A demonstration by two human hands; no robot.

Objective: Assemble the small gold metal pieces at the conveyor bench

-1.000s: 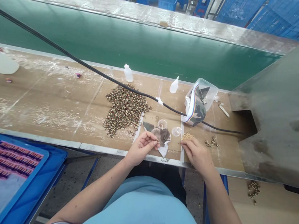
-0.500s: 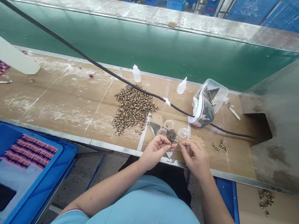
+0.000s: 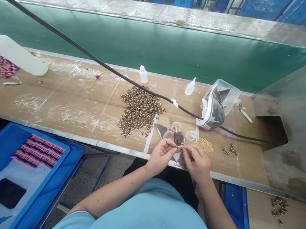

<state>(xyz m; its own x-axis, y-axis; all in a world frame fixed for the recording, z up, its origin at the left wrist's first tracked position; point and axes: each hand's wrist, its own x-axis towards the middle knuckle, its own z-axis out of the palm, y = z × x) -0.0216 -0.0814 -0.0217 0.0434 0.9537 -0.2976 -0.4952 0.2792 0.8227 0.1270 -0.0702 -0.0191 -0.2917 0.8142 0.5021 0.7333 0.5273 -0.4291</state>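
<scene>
My left hand [image 3: 163,153] is closed in a pinch over the table's near edge, with a tiny brown piece at its fingertips. My right hand [image 3: 196,163] pinches too, its fingertips meeting those of the left; whatever is in them is too small to make out. Just beyond the fingers lie grey-brown cloth scraps [image 3: 178,137], a small round clear dish [image 3: 176,127] with a thin stick in it, and a clear lid [image 3: 191,135]. Right of these is a heap of small beige beads [image 3: 205,145]. A large pile of small brown-and-gold curved pieces [image 3: 140,110] lies to the left.
A black cable [image 3: 106,67] crosses above the table. Two white squeeze bottles [image 3: 143,74] stand at the back, near a clear tub [image 3: 231,95] with camouflage cloth. A metal housing [image 3: 295,131] borders the right. A blue tray [image 3: 61,157] sits lower left.
My right hand has come left until its fingertips meet those of my left hand. The whole view has shifted slightly, so the table things appear further right.
</scene>
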